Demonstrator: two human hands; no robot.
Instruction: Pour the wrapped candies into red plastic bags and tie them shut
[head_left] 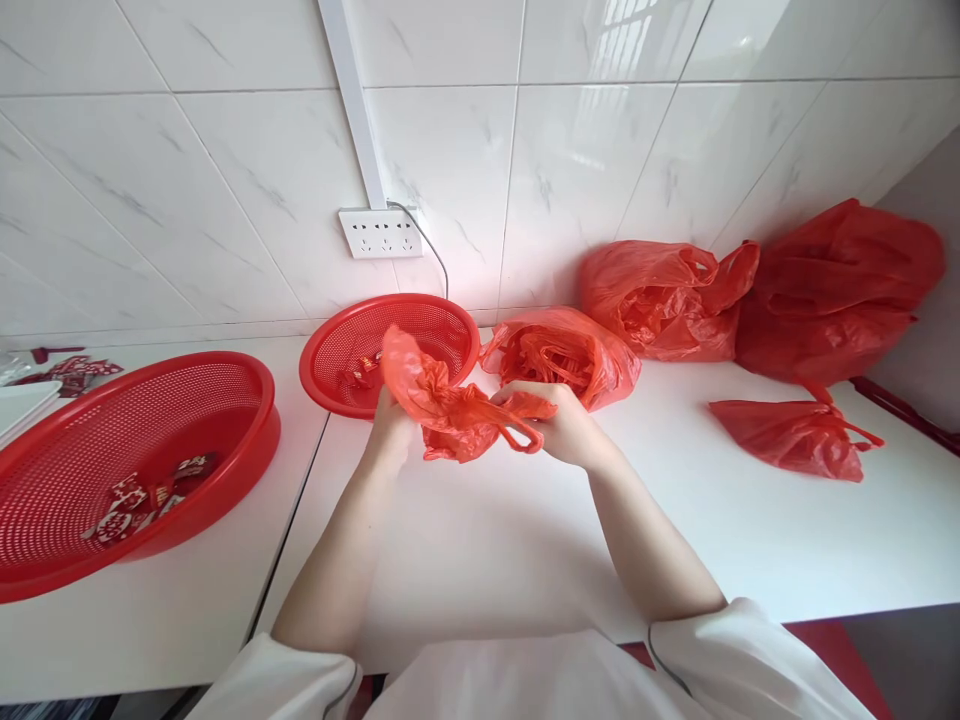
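Between my two hands a crumpled red plastic bag (457,415) is held up above the white table. My left hand (394,425) grips its left side, the fingers mostly hidden behind the plastic. My right hand (559,425) is closed on the bag's right end, where a loop of handle hangs down. Just behind the bag stands a small red mesh basket (322,375) with a few wrapped pieces (361,372) in it. A bundle of red plastic bags (600,355) lies right behind my right hand.
At the left is a large red basket (259,400) holding several wrapped packets (142,500). Two full red bags (660,300) (832,290) lean along the tiled wall. A small tied red bag (802,435) lies on the right of the table (480,560). A socket panel (381,233) with a cable is on the wall.
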